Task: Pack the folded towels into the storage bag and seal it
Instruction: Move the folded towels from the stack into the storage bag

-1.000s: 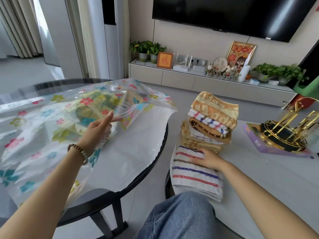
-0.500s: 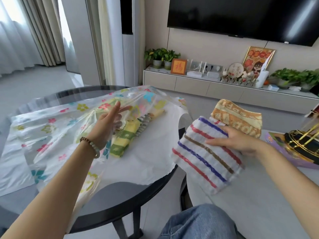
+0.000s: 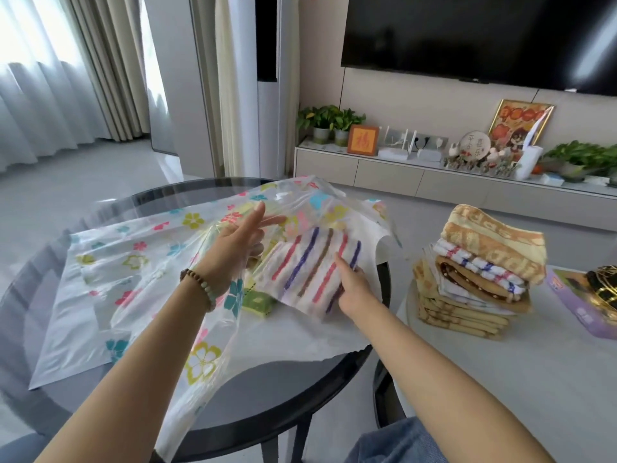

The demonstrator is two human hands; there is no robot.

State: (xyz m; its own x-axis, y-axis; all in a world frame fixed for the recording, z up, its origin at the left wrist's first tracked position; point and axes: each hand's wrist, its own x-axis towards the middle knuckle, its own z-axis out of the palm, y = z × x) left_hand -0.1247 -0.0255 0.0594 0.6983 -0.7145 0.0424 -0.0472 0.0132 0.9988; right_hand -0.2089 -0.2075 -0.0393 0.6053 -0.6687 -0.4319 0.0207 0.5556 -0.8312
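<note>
A clear storage bag (image 3: 133, 262) printed with coloured flowers lies on the round glass table (image 3: 273, 406). My left hand (image 3: 233, 242) holds up the bag's top layer at its mouth, fingers stretched out. My right hand (image 3: 350, 289) grips a folded white towel with coloured stripes (image 3: 310, 265), most of it inside the mouth of the bag. A green and yellow towel (image 3: 257, 300) lies in the bag beneath it. A stack of folded towels (image 3: 480, 272) stands on the white table to the right.
A purple box (image 3: 581, 305) with a gold and black rack on it sits at the far right on the white table (image 3: 534, 379). My knee in jeans (image 3: 400, 442) is at the bottom. A TV cabinet with plants and frames lines the far wall.
My right hand lifted the striped towel from in front of the stack, carried it left and pushed it into the bag. My left hand kept holding the bag's mouth up.
</note>
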